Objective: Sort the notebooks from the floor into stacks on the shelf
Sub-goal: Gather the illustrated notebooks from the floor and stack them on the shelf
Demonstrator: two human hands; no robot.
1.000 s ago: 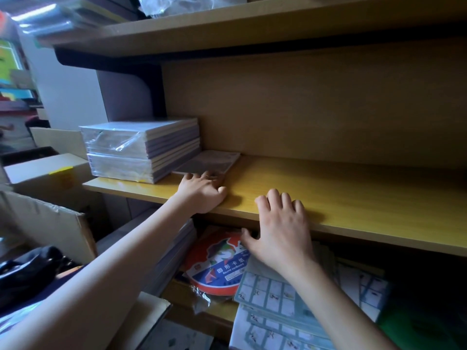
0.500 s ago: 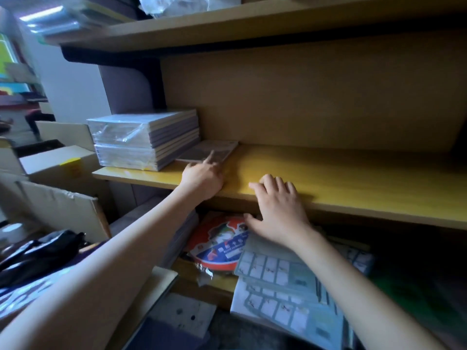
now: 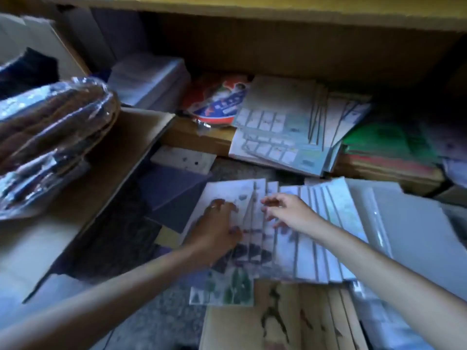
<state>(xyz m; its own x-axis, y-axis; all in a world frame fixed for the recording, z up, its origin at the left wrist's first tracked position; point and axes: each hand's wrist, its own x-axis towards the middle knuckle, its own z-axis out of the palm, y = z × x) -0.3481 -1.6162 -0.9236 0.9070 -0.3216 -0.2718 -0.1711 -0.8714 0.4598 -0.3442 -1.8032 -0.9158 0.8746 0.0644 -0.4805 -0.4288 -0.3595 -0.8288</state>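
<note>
Our left hand [image 3: 217,229] and right hand [image 3: 290,213] rest loose-fingered on the fanned notebooks [image 3: 310,238], gripping none, so a hasty lift could spill them across the floor [image 3: 156,314].

pale notebooks [image 3: 310,231], fanned overlapping, on floor

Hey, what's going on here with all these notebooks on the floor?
A person reaches down to a fanned row of notebooks on the floor. The left hand lies palm down on the leftmost notebook. The right hand has its fingers bent over the covers beside it, though blur hides whether it pinches one. No notebook is lifted yet. Behind them, the low shelf holds a round red and blue pack and other stationery.
</note>
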